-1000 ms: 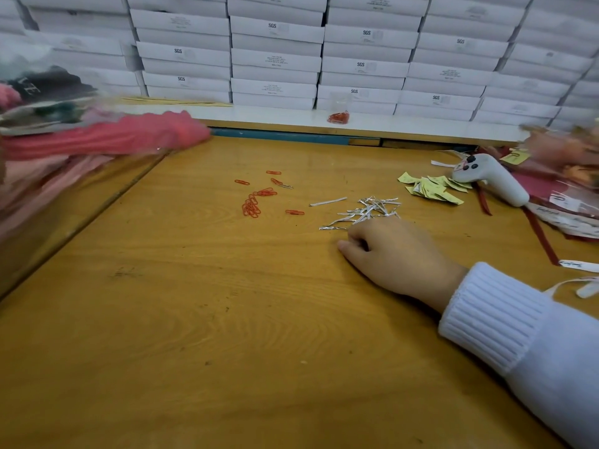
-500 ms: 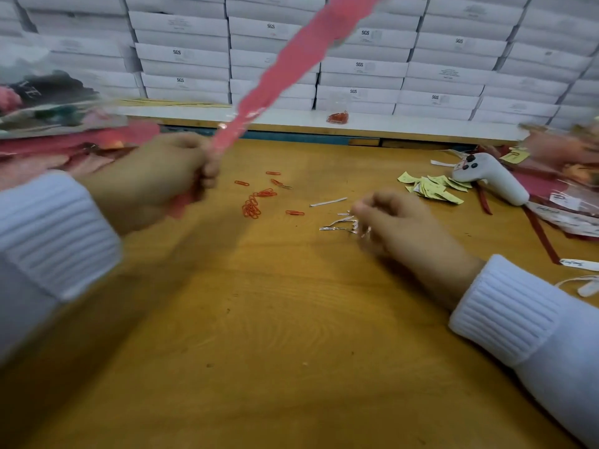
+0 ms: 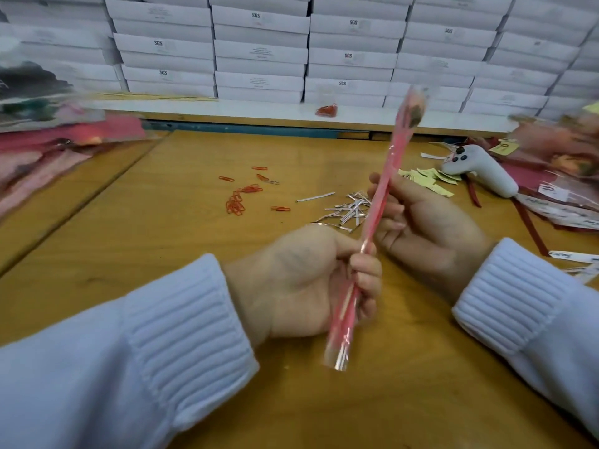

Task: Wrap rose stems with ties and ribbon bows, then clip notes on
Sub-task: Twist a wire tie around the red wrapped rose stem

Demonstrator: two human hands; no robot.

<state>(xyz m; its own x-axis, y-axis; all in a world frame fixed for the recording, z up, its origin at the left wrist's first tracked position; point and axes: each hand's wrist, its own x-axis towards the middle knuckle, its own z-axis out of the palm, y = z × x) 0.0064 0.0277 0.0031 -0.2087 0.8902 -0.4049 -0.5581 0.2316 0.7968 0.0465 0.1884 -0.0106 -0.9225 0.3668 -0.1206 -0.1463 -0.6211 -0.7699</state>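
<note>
Both hands on rose (image 3: pixel 397 150): left hand (image 3: pixel 304 280) grips low, right hand (image 3: pixel 431 225) curls round higher; tie not visible. Risk: slick wrap (image 3: pixel 337 358) slides, rose tilts, tie lands crooked.

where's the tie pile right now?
Head view: the ties lie on the table, between the red clips to their left and the yellow notes to their right, just beyond the right hand gripping the rose.

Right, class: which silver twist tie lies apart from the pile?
The lone tie lying straight between the red paper clips and the pile; the others overlap in that heap.
</note>
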